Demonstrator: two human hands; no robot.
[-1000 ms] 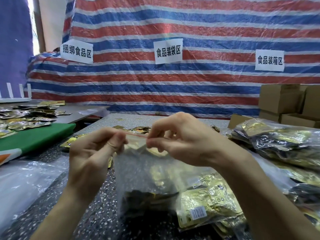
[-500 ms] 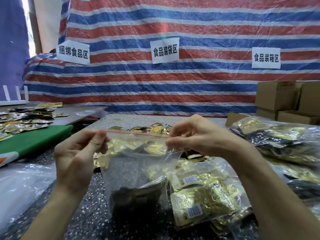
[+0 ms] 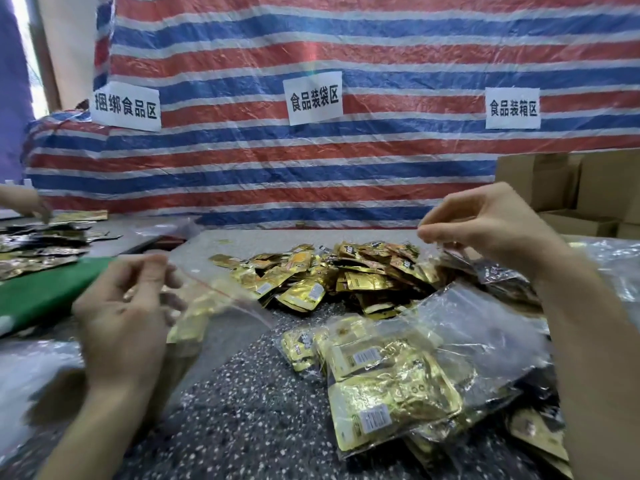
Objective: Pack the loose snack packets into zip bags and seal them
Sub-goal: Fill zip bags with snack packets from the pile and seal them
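Note:
My left hand (image 3: 124,317) pinches the top left corner of a clear zip bag (image 3: 197,317) with a red seal strip; gold packets show through it, and both are motion-blurred. The bag hangs tilted, its strip slanting down to the right above the speckled table (image 3: 242,410). My right hand (image 3: 485,226) is raised at the right, away from that bag, thumb and forefinger pressed together with nothing visible between them. A heap of loose gold snack packets (image 3: 329,275) lies on the table between my hands.
Filled zip bags (image 3: 391,386) lie at the front right, with more bagged packets (image 3: 502,278) under my right wrist. A green board (image 3: 45,292) and flat packets are at the left, where another person's hand (image 3: 27,202) works. Cardboard boxes (image 3: 554,181) stand at the back right.
My hands, which pinched the bag's seal together, have drawn apart. The right hand has come off the bag and risen to the right; the left swings the bag leftward.

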